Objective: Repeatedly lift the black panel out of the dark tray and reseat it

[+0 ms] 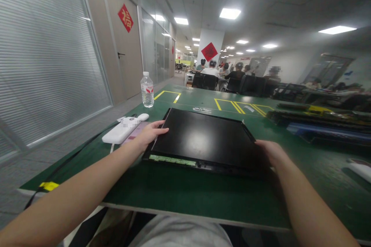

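A black flat display panel (199, 135) lies before me at the green table, its glossy face up and reflecting a ceiling light. Along its near edge a green circuit strip (173, 160) is exposed. My left hand (153, 132) grips the panel's left edge, thumb on top and fingers along the side. At the opposite edge my right hand (270, 152) holds the panel's right side; some of its fingers are hidden beneath or behind the frame. Whether the panel rests fully on the table or is slightly raised, I cannot tell.
Left of the panel are a white device (120, 130) and a clear water bottle (147, 90). Stacked dark panels (315, 117) and a blue strip (327, 133) lie at the right. Yellow tape outlines (228, 105) mark the green table (197, 191). Several people sit farther back.
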Available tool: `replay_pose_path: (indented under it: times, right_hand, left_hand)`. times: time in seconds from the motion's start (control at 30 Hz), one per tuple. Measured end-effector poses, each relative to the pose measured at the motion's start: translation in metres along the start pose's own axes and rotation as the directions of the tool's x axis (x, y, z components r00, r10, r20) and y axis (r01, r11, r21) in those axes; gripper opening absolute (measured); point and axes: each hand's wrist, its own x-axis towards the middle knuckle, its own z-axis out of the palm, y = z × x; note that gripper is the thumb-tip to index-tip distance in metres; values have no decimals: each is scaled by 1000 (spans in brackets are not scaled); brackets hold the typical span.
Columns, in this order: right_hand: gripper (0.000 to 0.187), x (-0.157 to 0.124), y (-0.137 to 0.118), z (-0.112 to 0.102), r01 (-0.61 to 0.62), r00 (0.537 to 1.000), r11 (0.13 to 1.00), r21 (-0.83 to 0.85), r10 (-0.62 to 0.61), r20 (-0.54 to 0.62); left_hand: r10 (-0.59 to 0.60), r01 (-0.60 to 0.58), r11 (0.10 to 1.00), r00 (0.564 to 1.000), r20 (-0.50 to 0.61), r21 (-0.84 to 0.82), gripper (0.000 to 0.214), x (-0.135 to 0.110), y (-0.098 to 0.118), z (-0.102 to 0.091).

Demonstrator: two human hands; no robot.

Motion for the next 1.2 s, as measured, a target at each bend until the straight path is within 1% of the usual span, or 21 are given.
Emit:
replay_pose_path:
  times: [0.07, 0.13, 0.27, 0.37, 0.47, 0.57, 0.63, 0.77, 0.9, 1.07, 1.2]
  right_hand:
    - [14, 0, 1, 1, 11, 1000, 1000, -26, -11, 6]
    - [13, 1, 3, 2, 39, 999, 999, -35, -38, 8]
    - [11, 4, 8, 5, 114, 993, 991, -72, -117, -34]
    - [11, 7, 12, 6, 137, 989, 983, -119, -142, -34]
    - [12, 10, 15, 6, 116, 992, 975, -190, -124, -32]
    - [10, 12, 17, 6, 161, 984, 956, -245, -174, -34]
    - [9, 11, 17, 6, 181, 980, 947, -264, -197, -36]
    - [10, 8, 16, 5, 171, 979, 940, -295, -196, -59]
    - [9, 7, 15, 5, 209, 970, 929, -306, -237, -57]
    - [8, 8, 15, 5, 239, 963, 907, -347, -268, -36]
    - [3, 4, 10, 6, 257, 955, 882, -395, -295, -38]
  left_hand:
    - [35, -34, 998, 999, -8, 45, 72, 1, -1, -1]
    - [63, -60, 995, 997, -38, 83, 68, 2, -2, -3]
    - [100, -85, 983, 991, -87, 163, 62, 5, -6, -5]
    - [173, -153, 955, 983, -56, 255, 56, 6, -9, -6]
    - [189, -165, 939, 981, -50, 303, 53, 6, -10, -8]
    - [219, -185, 916, 974, -56, 355, 47, 4, -8, -7]
    - [209, -177, 910, 977, -45, 375, 45, 2, -6, -5]
    - [174, -160, 922, 985, -8, 353, 45, -2, -5, -3]
    - [145, -138, 935, 989, 2, 326, 51, 1, -7, -4]
    - [161, -167, 948, 986, 42, 270, 54, 3, -9, -5]
    - [157, -167, 963, 986, 61, 212, 57, 0, -7, -2]
